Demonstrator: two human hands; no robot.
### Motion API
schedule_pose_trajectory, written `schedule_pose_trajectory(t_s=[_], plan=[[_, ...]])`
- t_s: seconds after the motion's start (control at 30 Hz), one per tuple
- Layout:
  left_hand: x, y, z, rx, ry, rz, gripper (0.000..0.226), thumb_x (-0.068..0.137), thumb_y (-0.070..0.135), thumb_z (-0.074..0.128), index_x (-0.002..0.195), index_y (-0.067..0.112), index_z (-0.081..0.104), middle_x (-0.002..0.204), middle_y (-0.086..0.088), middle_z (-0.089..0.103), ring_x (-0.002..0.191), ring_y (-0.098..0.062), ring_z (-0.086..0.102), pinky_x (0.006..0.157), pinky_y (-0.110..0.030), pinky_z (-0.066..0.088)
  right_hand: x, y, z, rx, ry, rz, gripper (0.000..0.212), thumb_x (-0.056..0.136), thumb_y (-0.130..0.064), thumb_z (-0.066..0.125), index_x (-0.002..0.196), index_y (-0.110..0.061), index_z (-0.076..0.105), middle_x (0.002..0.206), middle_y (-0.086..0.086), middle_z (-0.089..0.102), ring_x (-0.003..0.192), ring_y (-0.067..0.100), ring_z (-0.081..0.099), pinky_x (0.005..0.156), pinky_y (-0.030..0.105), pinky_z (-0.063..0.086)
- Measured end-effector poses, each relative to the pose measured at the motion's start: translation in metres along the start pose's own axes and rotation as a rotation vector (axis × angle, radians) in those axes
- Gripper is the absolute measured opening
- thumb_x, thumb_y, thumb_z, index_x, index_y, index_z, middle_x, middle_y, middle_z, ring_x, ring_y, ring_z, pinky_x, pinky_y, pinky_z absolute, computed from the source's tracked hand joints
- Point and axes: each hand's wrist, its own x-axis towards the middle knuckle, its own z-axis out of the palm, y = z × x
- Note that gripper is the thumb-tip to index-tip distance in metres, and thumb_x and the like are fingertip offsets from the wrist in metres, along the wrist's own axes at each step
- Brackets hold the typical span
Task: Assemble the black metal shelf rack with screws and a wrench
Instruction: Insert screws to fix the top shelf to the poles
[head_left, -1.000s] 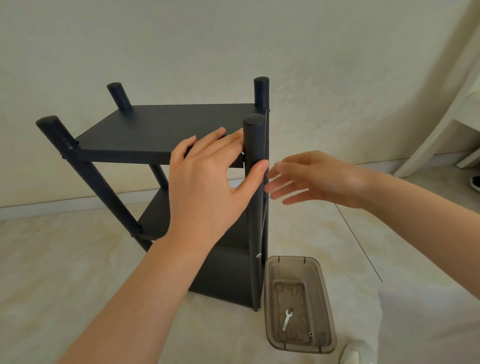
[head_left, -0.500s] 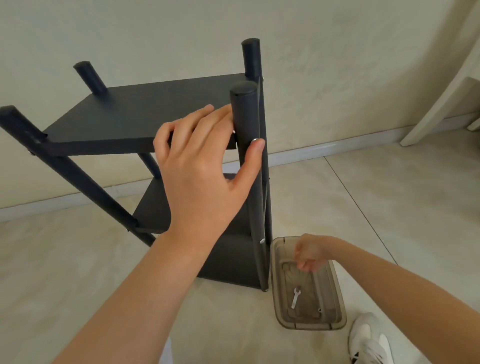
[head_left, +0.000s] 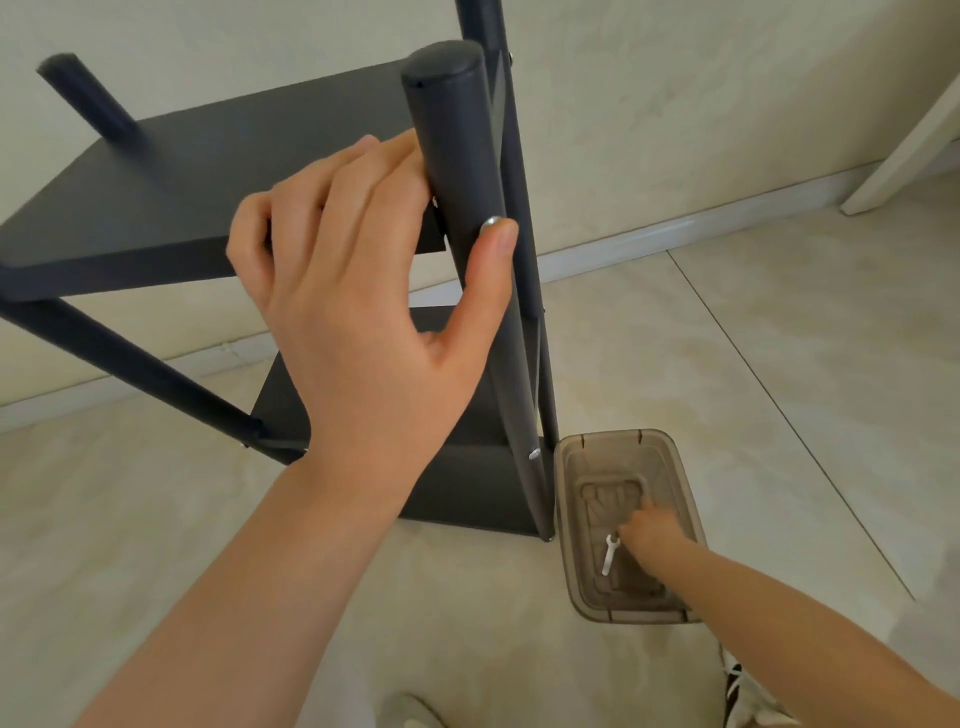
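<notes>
The black metal rack (head_left: 208, 171) stands on the floor, seen from above, with its near right post (head_left: 457, 130) close to me. My left hand (head_left: 363, 312) holds that post at the top shelf: fingers lie along the shelf edge and the thumb presses on a silver screw head (head_left: 491, 223). A second screw head (head_left: 533, 454) shows lower on the post. My right hand (head_left: 652, 535) is down inside a brown translucent tray (head_left: 608, 436) beside the rack's foot. Its fingertips touch the upper end of a small silver wrench (head_left: 607, 561); a grip on it does not show.
The tray sits against the rack's right foot on pale floor tiles. A wall with a white baseboard (head_left: 675, 228) runs behind. A white furniture leg (head_left: 909, 145) stands at the far right. Shoes (head_left: 737, 686) show at the bottom edge.
My right hand dropped from beside the post into the tray and now reaches the wrench. The view moved closer to the rack. My left hand stayed on the post.
</notes>
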Motion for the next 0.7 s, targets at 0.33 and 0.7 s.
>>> schedule_pose_trajectory(t_s=[0.33,0.7], plan=[[0.000,0.001,-0.001,0.022,-0.019,-0.003,0.048,0.104,0.038,0.042,0.101,-0.001,0.069,0.101,-0.013,0.070,0.105,-0.039,0.061,0.094,-0.053,0.040,0.011,-0.006,0.018,-0.175,-0.045,-0.020,0.031,0.099,-0.021,0.053,0.130,-0.020,0.057,0.128,0.007,0.060,0.124,0.030,0.049,0.095,0.037,0.038],[0.000,0.001,-0.001,0.018,0.001,-0.007,0.048,0.104,0.039,0.041,0.099,0.000,0.070,0.100,-0.012,0.070,0.104,-0.038,0.062,0.094,-0.050,0.039,0.010,-0.016,0.033,-0.106,-0.087,0.022,0.043,0.097,-0.021,0.055,0.139,-0.017,0.049,0.125,0.005,0.060,0.110,0.026,0.058,0.090,0.034,0.043]])
